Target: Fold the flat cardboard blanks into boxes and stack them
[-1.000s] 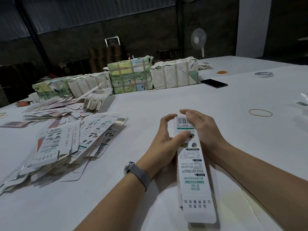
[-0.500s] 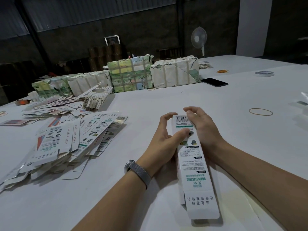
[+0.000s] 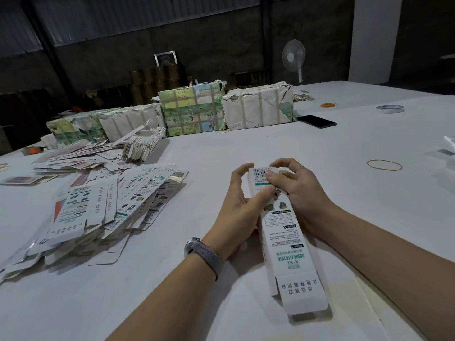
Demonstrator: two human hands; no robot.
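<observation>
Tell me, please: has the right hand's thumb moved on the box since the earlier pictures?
Yes. The right hand has brought its thumb over the top face of the box, just under the barcode; earlier it stayed at the box's right edge.

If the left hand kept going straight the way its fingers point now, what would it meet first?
Bare table at first. The left hand, gripping the box, points away toward the far wrapped bundles; the white one looks like the first thing in that line, though depth is hard to judge from this one view.
</observation>
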